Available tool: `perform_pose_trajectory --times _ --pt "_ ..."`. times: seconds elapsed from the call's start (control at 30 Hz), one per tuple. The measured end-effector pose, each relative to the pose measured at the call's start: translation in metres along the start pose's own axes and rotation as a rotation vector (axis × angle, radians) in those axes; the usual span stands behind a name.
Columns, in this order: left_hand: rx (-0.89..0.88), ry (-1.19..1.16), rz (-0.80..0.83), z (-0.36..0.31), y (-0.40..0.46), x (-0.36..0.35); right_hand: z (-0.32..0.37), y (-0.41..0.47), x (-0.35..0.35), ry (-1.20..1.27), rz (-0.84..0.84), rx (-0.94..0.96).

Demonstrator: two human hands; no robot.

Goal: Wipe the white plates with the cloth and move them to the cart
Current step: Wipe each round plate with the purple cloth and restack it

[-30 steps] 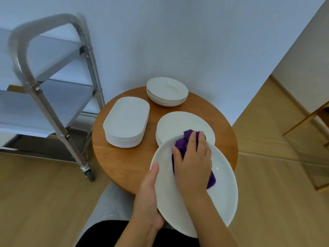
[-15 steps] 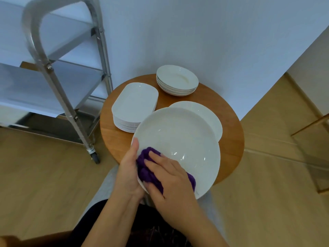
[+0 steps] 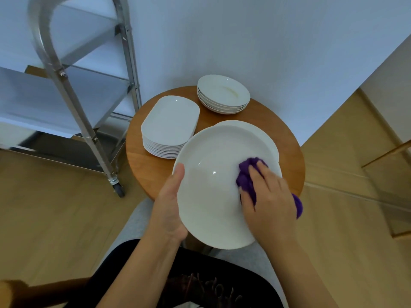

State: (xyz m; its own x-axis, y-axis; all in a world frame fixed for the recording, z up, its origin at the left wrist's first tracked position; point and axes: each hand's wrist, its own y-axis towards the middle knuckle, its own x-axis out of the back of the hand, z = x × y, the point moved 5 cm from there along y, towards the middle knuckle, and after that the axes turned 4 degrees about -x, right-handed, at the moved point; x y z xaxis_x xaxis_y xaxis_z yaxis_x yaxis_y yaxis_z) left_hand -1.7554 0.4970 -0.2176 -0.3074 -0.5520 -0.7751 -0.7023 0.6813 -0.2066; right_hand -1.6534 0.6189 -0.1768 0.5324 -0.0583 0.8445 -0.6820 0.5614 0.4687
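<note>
Beside the round counter (image 3: 155, 172), left hand (image 3: 169, 207) grips the plate (image 3: 211, 192) while right-hand fingers (image 3: 255, 174) press the cloth (image 3: 246, 176) wiping; next, the cart (image 3: 66, 90).

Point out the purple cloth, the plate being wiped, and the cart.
purple cloth (image 3: 246, 176), head view, bunched part left of the fingers
plate being wiped (image 3: 209, 185), head view, bare middle
cart (image 3: 73, 94), head view, slanted metal leg

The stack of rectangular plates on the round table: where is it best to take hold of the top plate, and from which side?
Probably grip the top plate of the rectangular stack by its short near rim, coming from the person's side. That end overhangs open table; the held round plate crowds its right edge.
</note>
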Motion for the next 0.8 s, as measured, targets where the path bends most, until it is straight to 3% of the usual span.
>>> perform_pose_trajectory --times 0.1,0.2,0.33,0.47,0.57,0.67,0.8 --pt "-0.007 0.024 0.027 -0.001 0.000 -0.004 0.009 0.019 -0.010 0.074 -0.005 -0.119" --pt "-0.026 0.005 0.029 -0.007 0.000 -0.001 0.028 0.023 -0.021 0.185 0.036 -0.121" --pt "0.017 -0.066 -0.024 -0.011 0.002 0.003 0.065 -0.001 -0.028 0.287 0.065 0.101" --pt "0.095 -0.081 -0.111 -0.008 0.001 0.014 0.077 -0.035 -0.029 0.464 0.272 0.266" --pt "0.160 -0.103 -0.171 -0.005 -0.001 0.010 0.068 -0.039 -0.023 0.351 0.376 0.359" --pt "0.156 -0.041 -0.207 -0.002 0.002 -0.004 0.065 -0.033 -0.013 0.130 0.261 0.389" --pt "0.025 0.064 -0.140 -0.013 0.000 -0.023 0.059 -0.027 0.010 0.254 0.041 0.330"
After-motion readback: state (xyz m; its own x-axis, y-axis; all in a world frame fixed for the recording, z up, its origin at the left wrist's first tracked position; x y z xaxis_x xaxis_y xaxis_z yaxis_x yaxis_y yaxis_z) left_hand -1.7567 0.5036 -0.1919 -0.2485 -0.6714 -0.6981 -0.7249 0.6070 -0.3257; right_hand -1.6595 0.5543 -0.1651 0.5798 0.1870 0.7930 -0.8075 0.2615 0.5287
